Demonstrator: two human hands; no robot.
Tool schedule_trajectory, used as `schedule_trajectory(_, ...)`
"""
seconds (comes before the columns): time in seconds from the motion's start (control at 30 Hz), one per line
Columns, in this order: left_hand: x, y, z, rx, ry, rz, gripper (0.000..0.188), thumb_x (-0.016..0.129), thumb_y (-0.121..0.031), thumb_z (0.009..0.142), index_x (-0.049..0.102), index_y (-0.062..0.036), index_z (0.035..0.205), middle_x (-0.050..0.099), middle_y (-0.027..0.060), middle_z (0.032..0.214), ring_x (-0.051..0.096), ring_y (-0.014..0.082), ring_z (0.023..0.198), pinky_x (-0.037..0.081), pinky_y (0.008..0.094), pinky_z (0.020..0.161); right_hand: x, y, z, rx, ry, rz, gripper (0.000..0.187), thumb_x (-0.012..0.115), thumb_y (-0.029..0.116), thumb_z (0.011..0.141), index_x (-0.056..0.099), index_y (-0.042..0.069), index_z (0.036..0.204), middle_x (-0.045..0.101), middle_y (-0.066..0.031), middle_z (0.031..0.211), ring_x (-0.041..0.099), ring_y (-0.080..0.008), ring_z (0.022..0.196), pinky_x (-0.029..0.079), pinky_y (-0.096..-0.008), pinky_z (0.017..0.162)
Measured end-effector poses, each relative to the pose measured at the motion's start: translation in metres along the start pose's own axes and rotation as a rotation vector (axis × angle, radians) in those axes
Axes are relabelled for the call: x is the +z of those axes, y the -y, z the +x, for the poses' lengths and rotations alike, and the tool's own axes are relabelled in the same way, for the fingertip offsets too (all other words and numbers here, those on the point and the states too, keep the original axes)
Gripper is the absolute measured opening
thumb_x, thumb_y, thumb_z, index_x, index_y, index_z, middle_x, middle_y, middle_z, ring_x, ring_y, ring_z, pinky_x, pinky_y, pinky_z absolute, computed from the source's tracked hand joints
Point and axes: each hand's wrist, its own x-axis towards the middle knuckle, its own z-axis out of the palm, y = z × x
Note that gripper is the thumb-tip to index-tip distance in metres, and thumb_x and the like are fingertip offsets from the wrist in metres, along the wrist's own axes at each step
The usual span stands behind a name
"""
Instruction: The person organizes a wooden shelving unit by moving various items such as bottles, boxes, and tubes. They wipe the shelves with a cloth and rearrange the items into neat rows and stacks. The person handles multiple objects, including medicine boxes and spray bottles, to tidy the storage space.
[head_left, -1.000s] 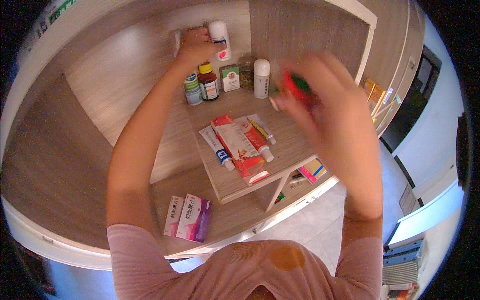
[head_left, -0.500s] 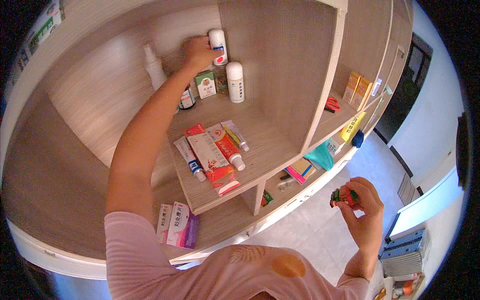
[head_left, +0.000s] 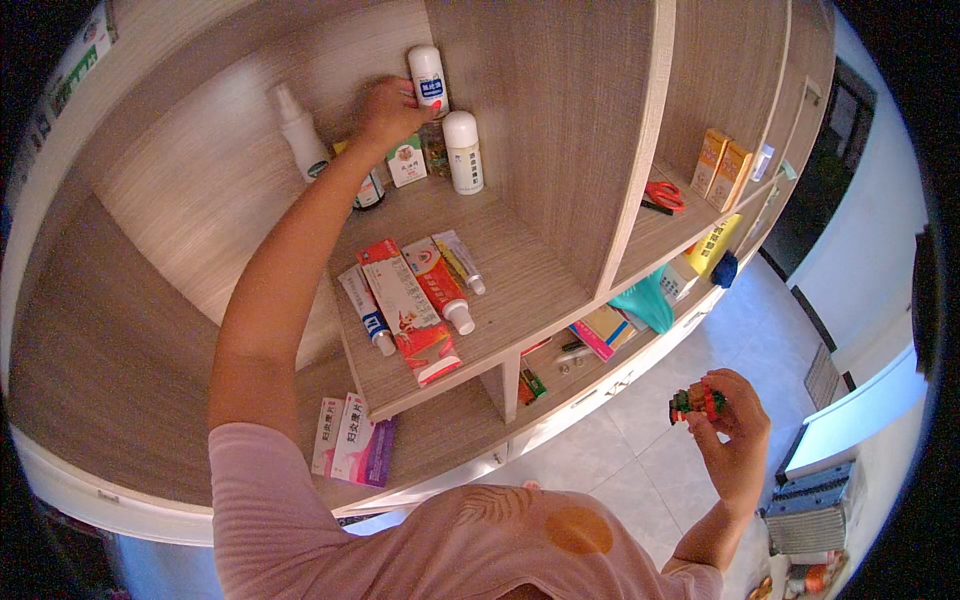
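Observation:
My left hand [head_left: 390,114] reaches into the cabinet, its fingers at the left side of a white capped spray can [head_left: 427,78] and its thumb near the can's lower front. Just in front stands a second white capped can [head_left: 463,152]. Below the hand are a green and white box [head_left: 407,162] and a dark bottle [head_left: 370,193], partly hidden by my forearm. A white spray bottle [head_left: 300,136] stands to the left. Out to the right, my right hand [head_left: 735,425] is closed on a small red, green and orange figurine [head_left: 697,404]; its exact form is too small to tell.
A red and white box [head_left: 408,310] and several tubes lie on the raised shelf. Pink and purple boxes [head_left: 352,440] stand lower left. The right compartments hold red-handled scissors [head_left: 664,197], orange boxes [head_left: 722,168] and a teal item [head_left: 647,302]. A vertical panel [head_left: 640,150] divides them.
The view has shifted slightly. My left thumb has slid down off the can's label, which now shows more fully. My right hand has turned a little, showing more of the figurine.

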Motion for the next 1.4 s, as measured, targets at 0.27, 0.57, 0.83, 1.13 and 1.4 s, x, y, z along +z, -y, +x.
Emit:
schedule_trajectory(0.27,-0.003,-0.014,-0.011,-0.036,0.054,-0.098,0.039,0.074,-0.017,0.069,0.058,-0.0004,0.100,0.065,0.0111,0.090,0.063,0.0187,0.079,0.051,0.0321,0.069,0.000,-0.011,0.001,-0.006,0.022,0.042,0.037,0.068,-0.007,0.067,0.058,0.001,0.101,0.054,-0.0145,0.112,0.059,-0.0210,0.093,0.056,-0.0280,0.067)
schedule_trajectory(0.57,-0.004,-0.014,-0.016,0.038,0.050,-0.128,0.039,0.073,-0.014,0.070,0.057,0.0000,0.103,0.065,0.0144,0.088,0.064,0.0199,0.079,0.051,0.0309,0.070,-0.005,-0.014,-0.004,0.038,0.029,0.041,0.035,0.066,-0.007,0.069,0.057,0.002,0.102,0.054,-0.0143,0.112,0.058,-0.0195,0.093,0.055,-0.0266,0.067)
schedule_trajectory(0.83,-0.038,-0.010,-0.026,0.269,-0.211,0.241,0.031,0.070,-0.015,0.073,0.059,-0.0001,0.098,0.065,0.0105,0.091,0.062,0.0169,0.083,0.050,0.0282,0.074,-0.006,-0.016,-0.007,0.046,0.061,0.084,0.038,0.064,-0.009,0.069,0.057,0.002,0.105,0.053,-0.0139,0.113,0.058,-0.0205,0.096,0.054,-0.0263,0.069)
schedule_trajectory(1.13,-0.054,-0.171,-0.217,0.348,0.417,-0.321,0.037,0.070,-0.006,0.072,0.058,-0.0032,0.106,0.060,0.0088,0.106,0.057,0.0166,0.096,0.048,0.0281,0.079,0.026,0.018,0.014,-0.065,0.124,0.256,0.046,0.070,-0.003,0.069,0.052,-0.001,0.111,0.060,-0.0107,0.103,0.062,-0.0135,0.075,0.052,-0.0238,0.059)
schedule_trajectory(1.4,-0.061,-0.197,-0.270,0.519,0.531,-0.140,0.047,0.075,-0.010,0.065,0.057,-0.0062,0.109,0.054,0.0123,0.111,0.055,0.0264,0.099,0.047,0.0325,0.081,0.069,0.063,0.037,-0.442,0.362,0.291,0.045,0.076,0.010,0.068,0.052,0.001,0.105,0.057,-0.0101,0.090,0.058,-0.0150,0.062,0.046,-0.0236,0.050)
